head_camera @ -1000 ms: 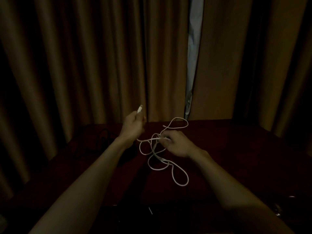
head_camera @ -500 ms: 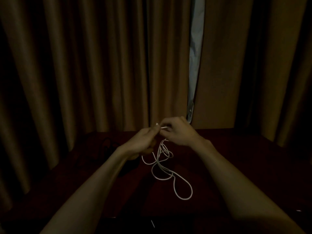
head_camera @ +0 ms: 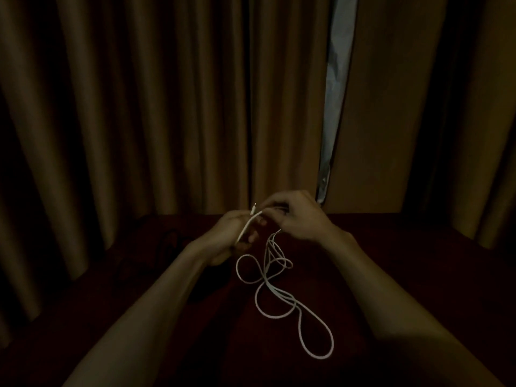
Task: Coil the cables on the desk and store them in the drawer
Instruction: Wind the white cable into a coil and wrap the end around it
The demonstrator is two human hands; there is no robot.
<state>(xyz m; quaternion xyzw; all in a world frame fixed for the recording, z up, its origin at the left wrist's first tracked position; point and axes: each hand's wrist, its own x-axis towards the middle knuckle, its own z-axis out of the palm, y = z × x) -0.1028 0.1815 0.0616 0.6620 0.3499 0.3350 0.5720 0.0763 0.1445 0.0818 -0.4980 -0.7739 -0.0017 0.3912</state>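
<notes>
The white cable [head_camera: 280,292] is grasped near its connector end by the left grip [head_camera: 231,237], with the fingers curled round it. A further section is pinched by the right grip [head_camera: 298,216], just beside the left. The remaining loops trail below both grips onto the bench [head_camera: 391,275], towards its front edge.

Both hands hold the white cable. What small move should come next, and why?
Probably the right hand should bring a first loop to the left hand, which grips the plug end: the rest of the white cable lies in loose, uncoiled loops.
</notes>
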